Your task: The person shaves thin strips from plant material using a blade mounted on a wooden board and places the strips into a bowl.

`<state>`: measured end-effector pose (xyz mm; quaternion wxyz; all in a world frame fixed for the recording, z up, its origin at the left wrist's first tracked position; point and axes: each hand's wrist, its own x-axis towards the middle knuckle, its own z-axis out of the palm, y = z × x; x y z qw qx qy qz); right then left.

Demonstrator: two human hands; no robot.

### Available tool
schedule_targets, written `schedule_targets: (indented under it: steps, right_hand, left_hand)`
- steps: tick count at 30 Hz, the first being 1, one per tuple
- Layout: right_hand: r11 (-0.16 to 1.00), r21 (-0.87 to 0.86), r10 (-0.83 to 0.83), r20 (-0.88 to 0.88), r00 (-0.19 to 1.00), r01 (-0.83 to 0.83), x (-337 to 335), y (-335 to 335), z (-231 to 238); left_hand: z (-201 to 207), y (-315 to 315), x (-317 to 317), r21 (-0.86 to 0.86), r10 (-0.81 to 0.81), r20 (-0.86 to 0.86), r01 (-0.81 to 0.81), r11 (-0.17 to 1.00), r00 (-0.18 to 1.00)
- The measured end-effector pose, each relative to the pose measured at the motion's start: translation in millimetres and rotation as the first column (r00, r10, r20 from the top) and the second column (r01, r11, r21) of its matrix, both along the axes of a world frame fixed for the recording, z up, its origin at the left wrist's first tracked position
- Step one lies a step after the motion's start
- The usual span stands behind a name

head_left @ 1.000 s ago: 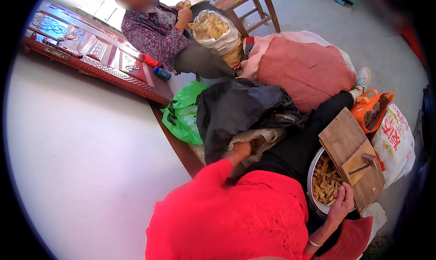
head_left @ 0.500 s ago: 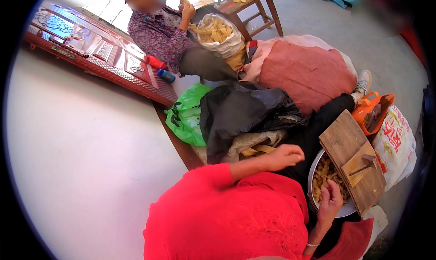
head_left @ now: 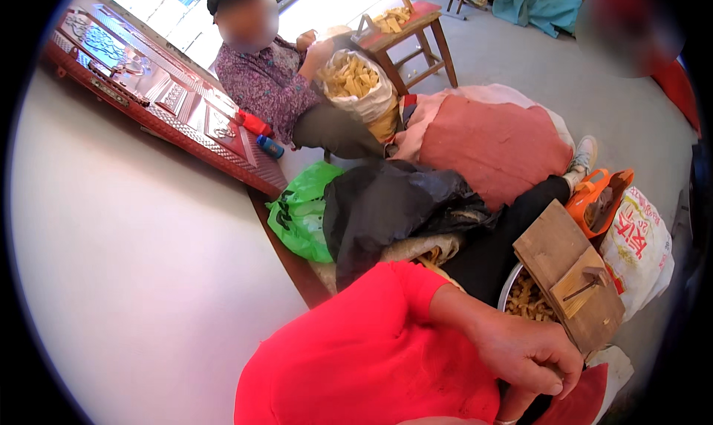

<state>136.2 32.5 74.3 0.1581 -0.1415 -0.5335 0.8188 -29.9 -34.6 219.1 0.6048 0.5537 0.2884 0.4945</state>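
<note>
My left hand [head_left: 531,354] reaches across my red top, its fingers curled and closed; whatever it may hold is hidden. Beneath it my right hand [head_left: 515,405] shows only by the wrist and lower part, its fingers covered. Just beyond both hands stands a round metal basin [head_left: 506,291], partly hidden, with many curled, tan-yellow pieces [head_left: 526,299] in it. A wooden board [head_left: 548,239] rests over the basin's right side. On the board lie a smaller wooden piece [head_left: 575,280] and a T-shaped tool [head_left: 592,282] with a thin shaft.
A black plastic bag [head_left: 379,209] and green bag [head_left: 304,217] lie ahead. An orange bag [head_left: 594,198] and white printed sack [head_left: 637,250] stand at right. Beyond a reddish cloth [head_left: 494,143], another person [head_left: 264,83] sits by a sack of yellow strips [head_left: 353,76] and a stool [head_left: 412,35].
My left hand has swung right and closer, from over my lap to over my right hand. My right hand has drawn back from the basin. The other person's hands have lowered.
</note>
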Motion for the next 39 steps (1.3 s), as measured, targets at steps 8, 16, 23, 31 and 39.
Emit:
schedule_targets:
  steps: [8, 16, 23, 31, 39]
  right_hand:
    - [0.879, 0.453, -0.053, 0.399, 0.915, -0.147, 69, 19, 67]
    - [0.340, 0.877, -0.705, -0.002, 0.709, 0.340, 103, 28, 95]
    - [0.010, 0.843, -0.915, -0.210, 0.346, 0.538, 175, 63, 78]
    - [0.414, 0.749, -0.850, 0.115, 0.514, 0.517, 236, 26, 103]
    - [0.680, 0.595, -0.712, 0.396, 0.580, 0.429, 170, 26, 66]
  left_hand:
    - [-16, -25, -46, 0.074, 0.183, -0.620, -0.176, 0.982, 0.763]
    - [-44, -33, -16, 0.109, 0.021, -0.502, 0.039, 0.993, 0.864]
    - [-61, -11, -26, -0.083, -0.264, -0.163, 0.254, 0.964, 0.951]
    - [-108, -14, -96, -0.444, 0.192, -0.382, -0.361, 0.820, 0.904]
    - [-127, -29, -93, -0.557, 0.502, -0.146, -0.490, 0.670, 0.852]
